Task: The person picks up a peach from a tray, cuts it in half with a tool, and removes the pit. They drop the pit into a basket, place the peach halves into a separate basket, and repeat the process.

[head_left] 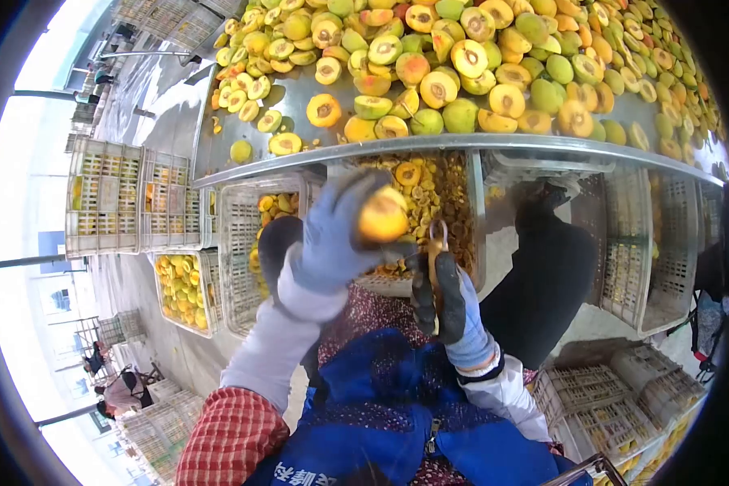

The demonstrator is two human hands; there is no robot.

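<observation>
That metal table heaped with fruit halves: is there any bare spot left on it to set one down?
The metal table shows bare steel at its near-left corner, between the rim and the scattered halves, and a strip along the front edge. Farther right, the fruit pile is dense. The left hand holds a fruit.

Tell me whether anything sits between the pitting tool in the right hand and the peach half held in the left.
Nothing visible does. The left hand grips the yellow-orange peach half, and the small metal loop-tipped pitting tool in the right hand points up beside it, with only open air between them.
</observation>
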